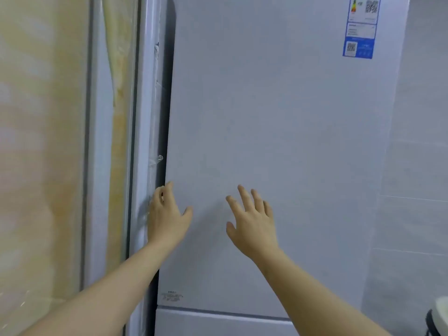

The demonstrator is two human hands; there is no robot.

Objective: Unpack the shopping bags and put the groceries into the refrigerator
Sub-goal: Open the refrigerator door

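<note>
Well, I'm facing the refrigerator [278,141] close up, and its upper door is closed, so I can't see anything it holds. Below a seam sits the top of a lower door [218,323], also closed. My left hand [167,214] is at the upper door's left edge, fingers bent toward the dark gap there. I cannot tell whether they actually grip it. My right hand [252,221] is spread wide, fingers apart, holding nothing, at the door's flat front. A blue-and-white sticker [361,27] with two QR codes and a coloured rating chart sits top right – its text too small to read. A small grey mark [172,296] low on the door is illegible too.
</note>
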